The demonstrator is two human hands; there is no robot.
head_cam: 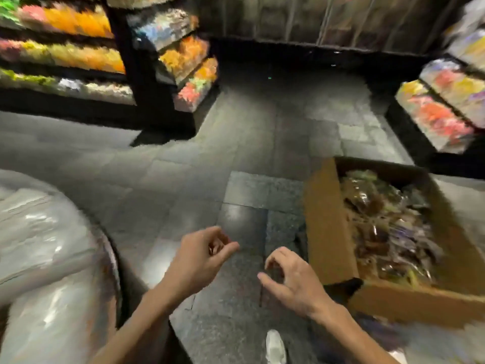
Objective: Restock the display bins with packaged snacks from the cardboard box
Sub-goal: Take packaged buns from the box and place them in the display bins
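Note:
An open cardboard box (328, 232) stands on the floor at the right, filled with several dark brown packaged snacks (388, 227). My right hand (294, 279) hovers just left of the box, fingers loosely curled and holding nothing. My left hand (202, 258) hangs beside it over the floor, fingers also loosely curled and empty. Display bins (194, 72) full of colourful packets sit on a dark shelf unit at the upper left. More bins (441, 116) stand at the right, beyond the box. The picture is blurred.
Grey stone floor tiles (249, 153) run between the shelf units. A large bulging clear plastic bag (47, 245) fills the lower left. A white shoe (275, 348) shows at the bottom. A dark wall unit (315, 19) closes the far end.

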